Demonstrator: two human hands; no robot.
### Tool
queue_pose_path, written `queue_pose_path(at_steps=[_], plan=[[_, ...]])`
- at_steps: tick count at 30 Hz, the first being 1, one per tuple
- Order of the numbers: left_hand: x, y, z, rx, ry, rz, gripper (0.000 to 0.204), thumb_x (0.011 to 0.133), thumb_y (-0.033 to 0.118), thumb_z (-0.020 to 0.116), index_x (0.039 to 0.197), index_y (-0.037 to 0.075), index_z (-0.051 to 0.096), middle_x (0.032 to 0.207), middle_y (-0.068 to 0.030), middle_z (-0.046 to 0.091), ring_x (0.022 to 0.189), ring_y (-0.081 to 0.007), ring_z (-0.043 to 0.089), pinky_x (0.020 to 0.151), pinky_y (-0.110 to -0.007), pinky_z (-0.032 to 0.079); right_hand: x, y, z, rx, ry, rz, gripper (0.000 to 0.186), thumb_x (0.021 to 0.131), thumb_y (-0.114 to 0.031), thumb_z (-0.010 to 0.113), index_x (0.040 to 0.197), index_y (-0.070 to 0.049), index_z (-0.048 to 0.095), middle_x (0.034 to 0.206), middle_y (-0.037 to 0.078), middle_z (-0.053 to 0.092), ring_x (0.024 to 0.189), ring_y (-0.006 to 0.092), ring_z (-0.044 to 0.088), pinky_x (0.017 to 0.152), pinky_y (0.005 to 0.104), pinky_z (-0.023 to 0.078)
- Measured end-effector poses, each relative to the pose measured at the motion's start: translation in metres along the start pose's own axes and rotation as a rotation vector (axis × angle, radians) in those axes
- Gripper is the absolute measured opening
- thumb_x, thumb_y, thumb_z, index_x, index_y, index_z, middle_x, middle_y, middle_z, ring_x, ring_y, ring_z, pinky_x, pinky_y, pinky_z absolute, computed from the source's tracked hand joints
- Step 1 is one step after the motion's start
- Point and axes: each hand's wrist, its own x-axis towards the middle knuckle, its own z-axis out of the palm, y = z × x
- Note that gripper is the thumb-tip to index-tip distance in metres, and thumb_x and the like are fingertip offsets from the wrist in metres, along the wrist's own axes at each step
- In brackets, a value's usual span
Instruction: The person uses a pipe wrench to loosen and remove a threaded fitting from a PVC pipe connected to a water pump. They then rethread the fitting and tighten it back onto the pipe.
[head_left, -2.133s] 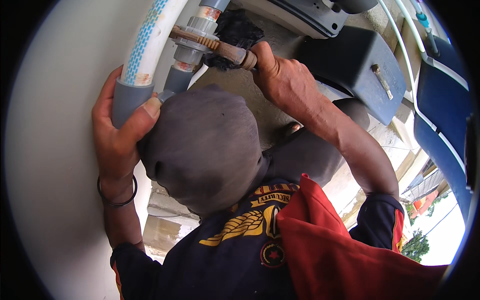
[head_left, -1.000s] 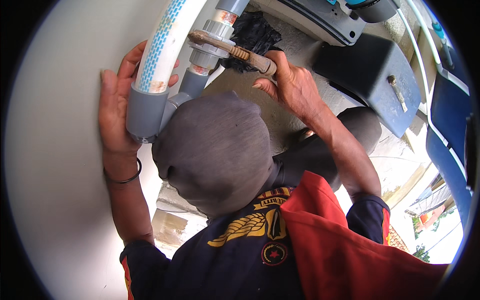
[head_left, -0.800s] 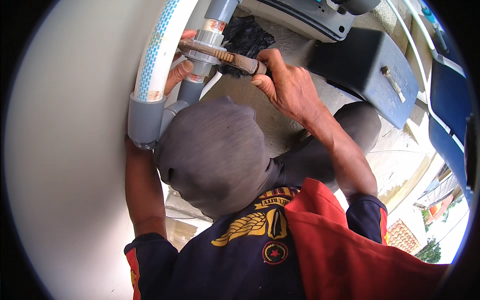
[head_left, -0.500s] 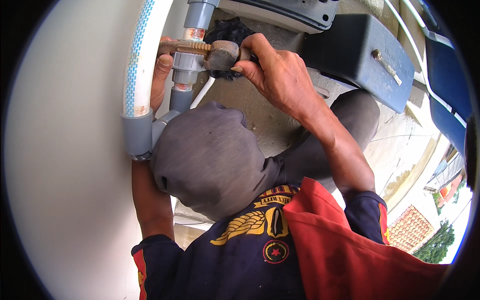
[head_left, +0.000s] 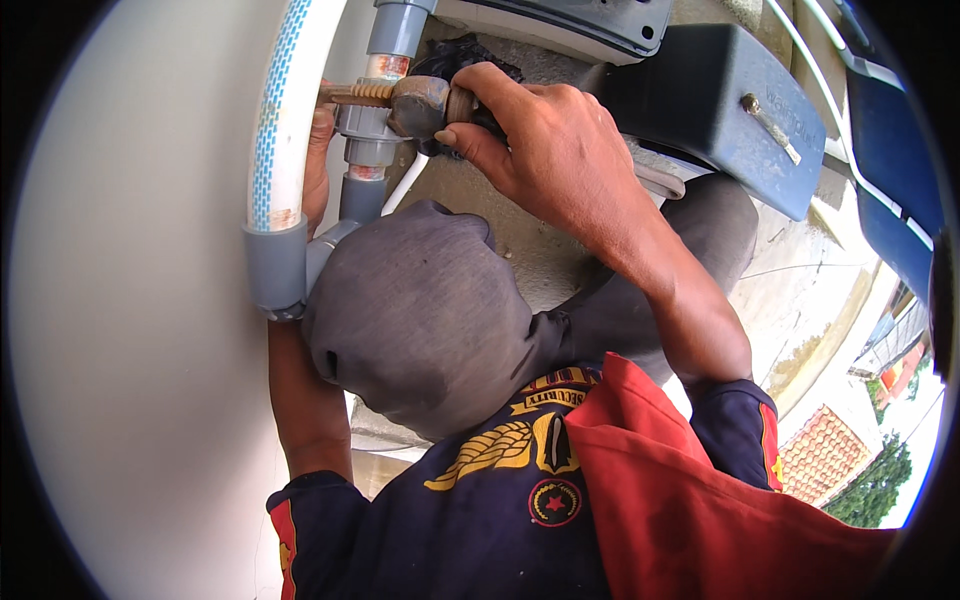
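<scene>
A rusty pipe wrench (head_left: 418,106) lies across a grey plastic pipe union (head_left: 368,122), its toothed jaw reaching behind a thick white pipe with blue marks (head_left: 280,120). My right hand (head_left: 565,150) is closed on the wrench just right of its head, thumb and forefinger at the adjusting part. The end of the wrench's handle (head_left: 662,182) shows past my right wrist. Behind the white pipe, my left hand (head_left: 315,175) is up beside the union, close to the jaw tip. Most of its fingers are hidden.
A pale wall (head_left: 140,300) runs along the left. My bent knee (head_left: 415,310) is close below the pipes. A dark blue box-shaped cover (head_left: 740,110) stands at the upper right, near a black plastic bag (head_left: 465,60). A thin white pipe (head_left: 408,183) emerges beside the union.
The wrench head and my right hand have shifted slightly left, toward the union. More of the handle end shows behind my wrist. My left thumb is now less visible.
</scene>
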Motion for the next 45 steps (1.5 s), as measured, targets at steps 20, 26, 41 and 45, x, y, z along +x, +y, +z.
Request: queue_pose_path(at_steps=[20, 26, 41, 45], plan=[[-0.014, 0.007, 0.002, 0.091, -0.031, 0.047, 0.076, 0.094, 0.065, 0.049, 0.136, 0.002, 0.048, 0.126, -0.0147, 0.058, 0.123, -0.0262, 0.055, 0.103, -0.038, 0.044, 0.001, -0.017, -0.007, -0.275, -0.178, -0.077, 0.029, 0.097, -0.031, 0.063, 0.098, -0.005, 0.049, 0.057, 0.015, 0.062, 0.056, 0.0344, 0.068, 0.049, 0.0419, 0.054], [-0.018, 0.009, 0.002, 0.057, -0.023, 0.02, 0.082, 0.092, 0.07, 0.046, 0.137, 0.001, 0.048, 0.125, -0.0152, 0.058, 0.122, -0.0268, 0.056, 0.102, -0.038, 0.045, -0.001, -0.028, -0.011, -0.351, -0.175, -0.049, 0.034, 0.095, -0.038, 0.064, 0.098, -0.01, 0.045, 0.065, 0.014, 0.063, 0.062, 0.036, 0.067, 0.048, 0.0439, 0.05], [-0.017, 0.017, 0.003, -0.049, -0.014, -0.081, 0.097, 0.087, 0.08, 0.039, 0.14, -0.001, 0.045, 0.123, -0.0163, 0.058, 0.12, -0.0285, 0.057, 0.101, -0.038, 0.046, -0.024, 0.035, 0.037, -0.075, -0.105, -0.048, 0.043, 0.09, -0.034, 0.071, 0.118, -0.009, 0.05, 0.077, 0.015, 0.068, 0.074, 0.0335, 0.071, 0.06, 0.0436, 0.054], [-0.017, 0.031, 0.009, -0.139, 0.01, -0.174, 0.101, 0.086, 0.083, 0.037, 0.14, -0.002, 0.045, 0.122, -0.0166, 0.058, 0.119, -0.0289, 0.058, 0.101, -0.038, 0.046, -0.027, 0.041, 0.04, -0.044, -0.105, -0.047, 0.044, 0.09, -0.034, 0.072, 0.118, -0.009, 0.051, 0.078, 0.014, 0.068, 0.074, 0.0334, 0.07, 0.061, 0.0432, 0.055]])
